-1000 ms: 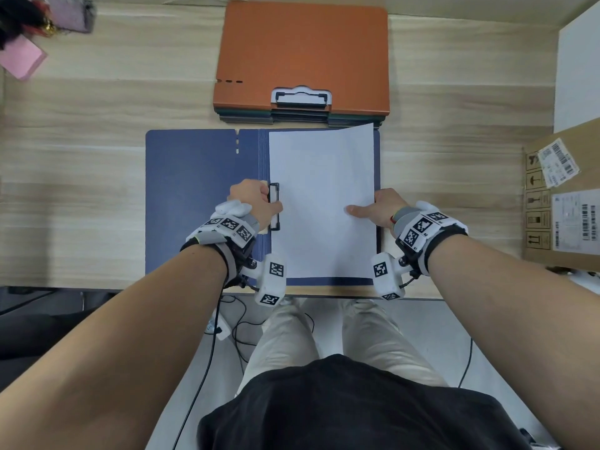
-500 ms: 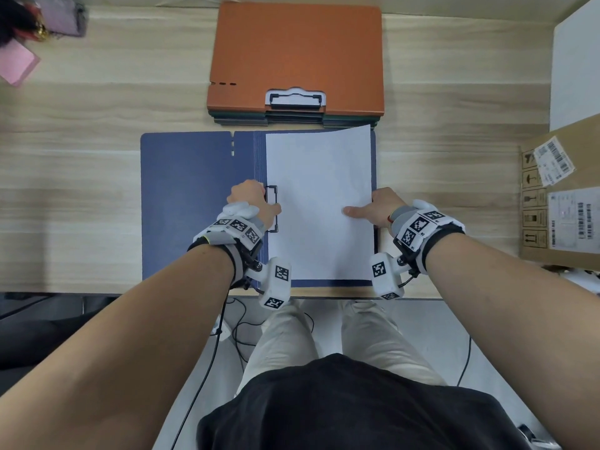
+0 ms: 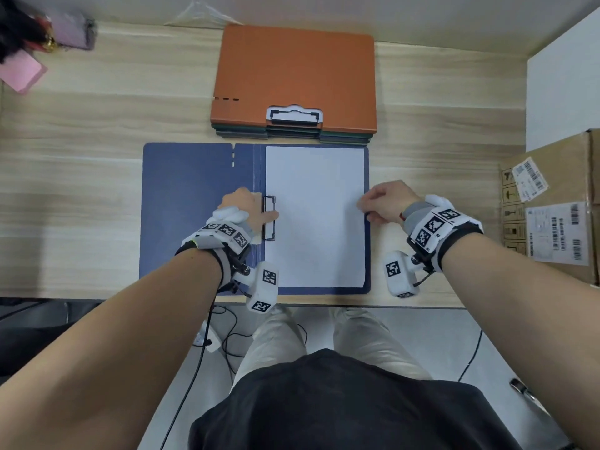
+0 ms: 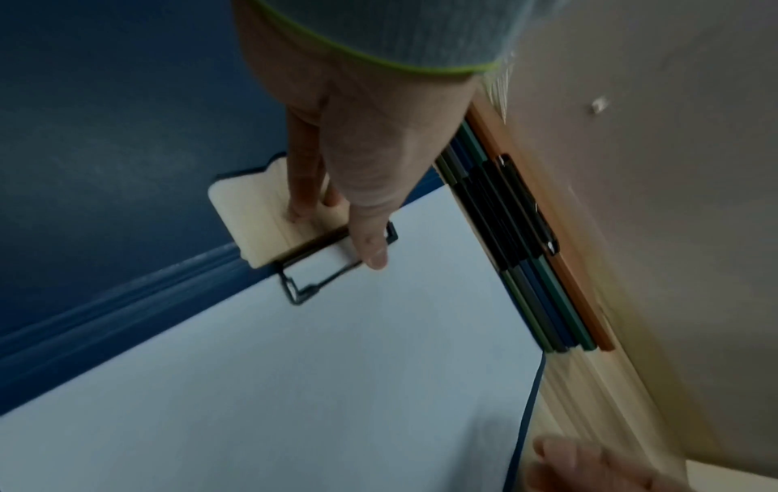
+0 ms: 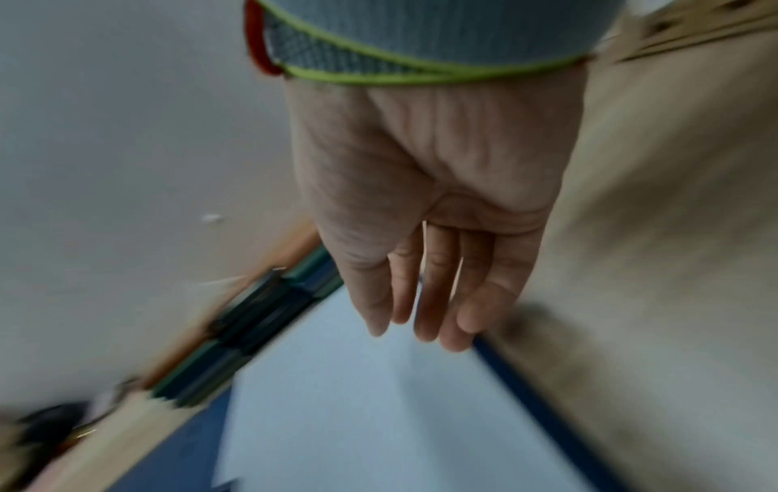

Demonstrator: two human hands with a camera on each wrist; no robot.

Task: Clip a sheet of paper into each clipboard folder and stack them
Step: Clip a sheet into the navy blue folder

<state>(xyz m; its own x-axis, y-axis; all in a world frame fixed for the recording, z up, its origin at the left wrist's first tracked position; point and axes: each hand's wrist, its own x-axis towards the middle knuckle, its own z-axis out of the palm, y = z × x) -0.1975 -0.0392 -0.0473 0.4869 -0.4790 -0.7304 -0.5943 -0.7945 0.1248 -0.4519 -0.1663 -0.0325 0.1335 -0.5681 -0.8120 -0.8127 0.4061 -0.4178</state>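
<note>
A blue clipboard folder (image 3: 188,206) lies open on the table with a white sheet (image 3: 315,222) on its right half. The wire clip (image 3: 269,219) lies flat on the sheet's left edge. My left hand (image 3: 256,212) rests on it. In the left wrist view, a fingertip presses the clip's pale plate (image 4: 248,216) and the thumb lies over the wire. My right hand (image 3: 383,203) hovers at the folder's right edge, its fingers (image 5: 425,299) relaxed and holding nothing. A stack of closed folders topped by an orange one (image 3: 292,69) sits just behind.
A cardboard box (image 3: 552,206) stands at the right, with a white panel (image 3: 565,92) behind it. A pink item (image 3: 19,73) and dark clutter lie at the back left. The table's front edge (image 3: 324,302) runs just under the folder. Cables lie on the floor.
My right hand has come off the sheet and moved right to the folder's edge. The sheet now lies squarer and flatter. My left hand stays at the clip.
</note>
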